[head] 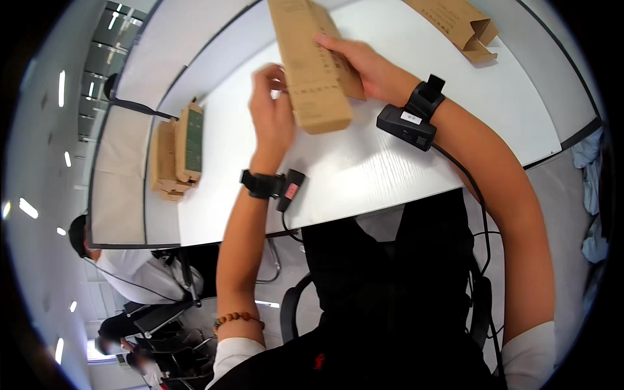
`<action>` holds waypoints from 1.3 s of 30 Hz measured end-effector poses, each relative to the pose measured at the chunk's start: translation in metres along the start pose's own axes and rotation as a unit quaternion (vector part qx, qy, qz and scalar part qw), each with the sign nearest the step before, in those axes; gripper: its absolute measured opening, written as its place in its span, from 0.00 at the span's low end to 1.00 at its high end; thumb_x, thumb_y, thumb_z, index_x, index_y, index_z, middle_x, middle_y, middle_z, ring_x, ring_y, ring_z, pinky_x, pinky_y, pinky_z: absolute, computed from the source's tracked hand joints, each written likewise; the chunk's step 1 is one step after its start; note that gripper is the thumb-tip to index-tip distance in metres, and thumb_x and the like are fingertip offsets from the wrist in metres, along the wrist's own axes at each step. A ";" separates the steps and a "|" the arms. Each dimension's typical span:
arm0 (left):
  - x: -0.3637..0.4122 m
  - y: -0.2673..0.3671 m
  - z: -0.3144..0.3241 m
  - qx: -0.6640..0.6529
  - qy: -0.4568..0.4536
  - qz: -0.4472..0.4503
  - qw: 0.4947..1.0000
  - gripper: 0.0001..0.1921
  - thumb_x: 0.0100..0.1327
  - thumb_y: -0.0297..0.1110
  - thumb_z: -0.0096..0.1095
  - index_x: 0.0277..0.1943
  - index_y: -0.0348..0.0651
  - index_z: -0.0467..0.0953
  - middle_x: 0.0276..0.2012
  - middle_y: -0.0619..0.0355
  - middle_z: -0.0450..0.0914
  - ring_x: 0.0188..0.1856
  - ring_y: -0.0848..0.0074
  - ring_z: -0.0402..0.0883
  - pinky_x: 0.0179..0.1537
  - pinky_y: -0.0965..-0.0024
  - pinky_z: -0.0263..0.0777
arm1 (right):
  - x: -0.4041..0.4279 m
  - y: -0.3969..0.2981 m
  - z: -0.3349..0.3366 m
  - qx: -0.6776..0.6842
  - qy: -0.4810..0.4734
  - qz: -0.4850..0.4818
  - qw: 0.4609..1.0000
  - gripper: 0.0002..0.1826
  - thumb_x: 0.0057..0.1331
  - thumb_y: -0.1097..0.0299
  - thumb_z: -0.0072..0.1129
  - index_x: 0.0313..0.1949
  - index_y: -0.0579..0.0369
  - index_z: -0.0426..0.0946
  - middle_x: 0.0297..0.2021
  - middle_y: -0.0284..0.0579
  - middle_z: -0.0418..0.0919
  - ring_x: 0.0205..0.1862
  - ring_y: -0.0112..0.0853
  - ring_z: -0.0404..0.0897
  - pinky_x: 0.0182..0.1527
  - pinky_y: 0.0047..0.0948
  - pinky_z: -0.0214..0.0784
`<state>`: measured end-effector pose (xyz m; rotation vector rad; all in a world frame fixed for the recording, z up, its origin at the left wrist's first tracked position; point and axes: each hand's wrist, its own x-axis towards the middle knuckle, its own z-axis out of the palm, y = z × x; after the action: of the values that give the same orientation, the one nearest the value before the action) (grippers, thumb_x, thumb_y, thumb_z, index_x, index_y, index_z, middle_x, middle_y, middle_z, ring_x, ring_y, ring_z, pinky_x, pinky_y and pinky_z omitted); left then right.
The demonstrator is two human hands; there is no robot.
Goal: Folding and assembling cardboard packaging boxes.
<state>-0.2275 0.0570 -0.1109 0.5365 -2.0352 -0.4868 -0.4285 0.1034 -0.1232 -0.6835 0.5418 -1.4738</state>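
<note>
A long brown cardboard box (312, 73) with printed writing is held tilted above the white table (390, 165). My right hand (365, 66) grips its right side, with the thumb on the upper face. A cardboard flap (350, 80) juts out below that hand. My left hand (273, 109) is at the box's left side with bent fingers. Its fingertips are partly hidden by the box edge, so I cannot tell whether they grip it. Each wrist carries a strapped black device with a cable.
An open-ended cardboard box (458, 27) lies at the far right of the table. Several cardboard boxes (178, 148) stand at the left by the partition (119, 170). Cables (480, 204) hang from my wrists. A person in white (141, 273) sits beyond the partition.
</note>
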 end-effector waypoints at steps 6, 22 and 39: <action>0.012 -0.043 0.013 -0.342 -0.101 -0.333 0.873 0.29 0.80 0.54 0.39 0.68 0.39 0.68 0.55 0.51 0.81 0.48 0.72 0.85 0.46 0.67 0.83 | 0.000 0.001 -0.002 -0.269 0.045 -0.041 0.961 0.25 0.71 0.68 0.65 0.64 0.61 0.72 0.57 0.48 0.82 0.55 0.34 0.83 0.57 0.38 0.79; 0.006 -0.047 -0.012 -0.518 -0.181 -0.317 0.773 0.20 0.78 0.32 0.58 0.66 0.31 0.71 0.61 0.47 0.80 0.62 0.69 0.80 0.62 0.62 0.76 | 0.003 -0.005 -0.006 -0.215 0.083 0.060 0.971 0.22 0.79 0.56 0.52 0.57 0.66 0.77 0.54 0.51 0.84 0.53 0.34 0.85 0.58 0.35 0.79; -0.005 -0.049 -0.012 -0.400 -0.204 -0.269 0.852 0.17 0.73 0.40 0.66 0.54 0.33 0.82 0.43 0.54 0.88 0.41 0.78 0.87 0.42 0.74 0.80 | -0.012 -0.023 0.029 -0.344 -0.060 0.104 0.931 0.30 0.74 0.66 0.59 0.71 0.63 0.63 0.62 0.51 0.76 0.64 0.35 0.75 0.63 0.38 0.73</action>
<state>-0.2064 0.0183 -0.1351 0.4895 -1.7992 -1.8174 -0.4246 0.1186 -0.0878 -1.2123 1.0218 -1.0173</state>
